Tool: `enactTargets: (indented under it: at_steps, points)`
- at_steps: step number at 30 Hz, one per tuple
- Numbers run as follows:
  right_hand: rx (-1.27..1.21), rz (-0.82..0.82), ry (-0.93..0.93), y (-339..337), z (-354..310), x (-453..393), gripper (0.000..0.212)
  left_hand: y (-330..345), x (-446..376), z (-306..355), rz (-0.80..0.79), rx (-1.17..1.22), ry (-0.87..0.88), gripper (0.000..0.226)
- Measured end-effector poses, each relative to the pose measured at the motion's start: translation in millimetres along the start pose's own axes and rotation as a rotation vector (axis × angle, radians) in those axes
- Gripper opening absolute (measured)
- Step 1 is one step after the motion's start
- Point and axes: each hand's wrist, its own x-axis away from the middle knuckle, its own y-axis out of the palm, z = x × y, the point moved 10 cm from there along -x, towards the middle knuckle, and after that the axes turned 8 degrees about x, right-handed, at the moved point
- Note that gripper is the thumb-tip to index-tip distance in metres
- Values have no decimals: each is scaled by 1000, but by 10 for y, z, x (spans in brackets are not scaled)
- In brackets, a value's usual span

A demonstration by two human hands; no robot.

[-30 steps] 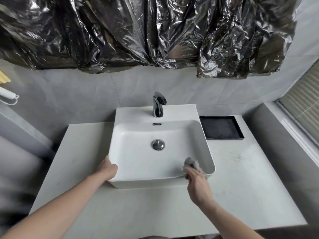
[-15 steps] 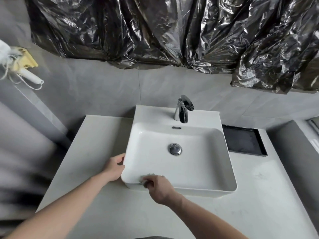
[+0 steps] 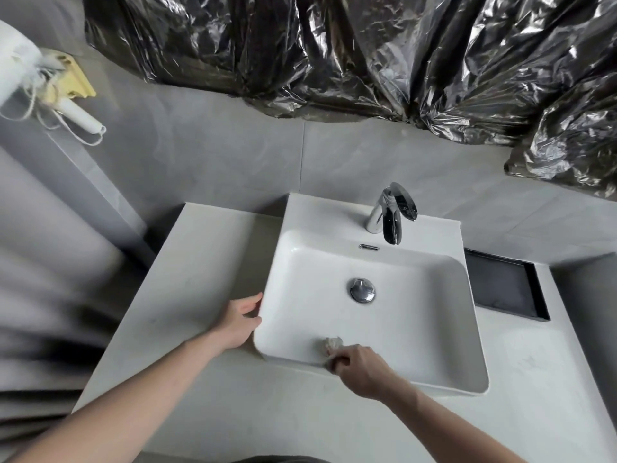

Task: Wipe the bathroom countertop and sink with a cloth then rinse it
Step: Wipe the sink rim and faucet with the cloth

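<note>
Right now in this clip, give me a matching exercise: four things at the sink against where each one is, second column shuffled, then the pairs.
Things:
1. cloth
2. left hand
3. tap
4. black tray

Places:
A. on the counter, right of the basin
B. on the basin's back ledge
C. bunched in the right hand, at the basin's near rim
D. against the basin's outer left side

Pairs: 1-C, 2-D, 3-B, 4-A
</note>
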Motion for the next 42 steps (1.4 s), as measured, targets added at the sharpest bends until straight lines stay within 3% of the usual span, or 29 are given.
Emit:
enactTargets:
  at_steps: [6,11,15,19,25,32,36,38,42]
  points:
    - [-321,25,-111,259,-1017,-615,41,-7,-23,-73,-8,46,-20,66]
    - [-904,138,30,44,-1096,-1114,33,-8,-82,-134,-42,61,9,64]
    - [-1176,154,31,-461,-1174,-1431,38,5,-110,-213,-91,76,12,62]
    - [-1227,285,57,-1046,-1215,-1755,40,-18,-49,-182,-76,81,-45,73]
    - [-1323,363,322,-1274,-892,-1922,35,-17,-10,-87,-37,69,-59,64]
    - [-1372,473,445,-1355,358,-1945,21,-1,-49,-141,-35,134,-61,64]
    - [-1379,496,583,-1373,975,-1562,32,-12,-68,-185,-49,123,-79,67]
    - [-1349,520,566,-1454,889,-1430,30,-13,-73,-175,-52,123,-88,67]
    - [-1513,476,591,-1376,313,-1710,36,-9,-79,-161,-54,123,-100,66]
